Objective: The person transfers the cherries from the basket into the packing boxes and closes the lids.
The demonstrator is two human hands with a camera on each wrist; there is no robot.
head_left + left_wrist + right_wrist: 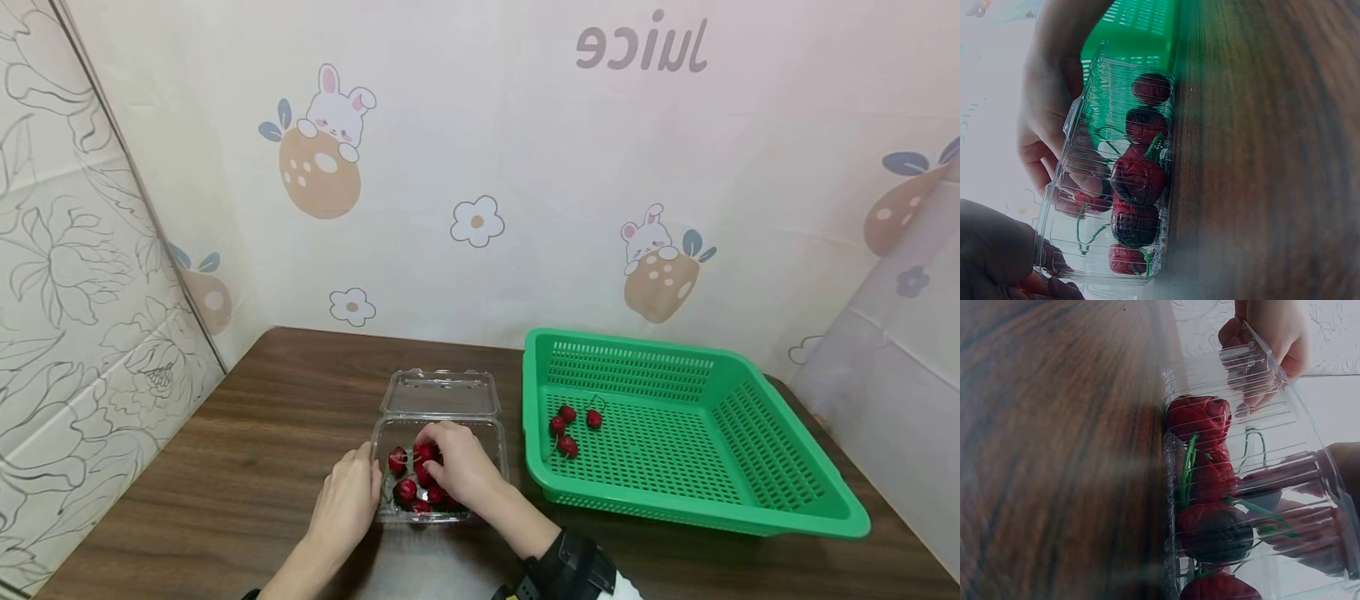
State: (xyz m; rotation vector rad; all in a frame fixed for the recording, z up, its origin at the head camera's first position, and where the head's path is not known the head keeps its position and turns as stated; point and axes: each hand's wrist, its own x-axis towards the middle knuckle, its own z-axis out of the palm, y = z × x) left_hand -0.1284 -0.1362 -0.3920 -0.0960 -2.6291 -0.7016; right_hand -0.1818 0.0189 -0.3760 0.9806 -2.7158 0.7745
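A clear plastic clamshell box (491, 433) sits on the table with its lid (441, 393) folded back, away from me. Several dark red cherries (405, 490) with green stems lie in it. My left hand (347, 500) grips the box's left side wall; in the right wrist view its fingertips (1257, 394) curl over the rim. Reaching in over the right side, my right hand (467, 467) pinches a cherry (425, 452) between thumb and fingers. Seen through the wall in the left wrist view, the fingers are down at a red cherry (1092, 201).
A large green plastic basket (697, 508) stands right of the box, several cherries (567, 447) lying at its left end. The brown wooden table (247, 450) meets a patterned wall covering (420, 275) behind. A black band (573, 567) is round my right wrist.
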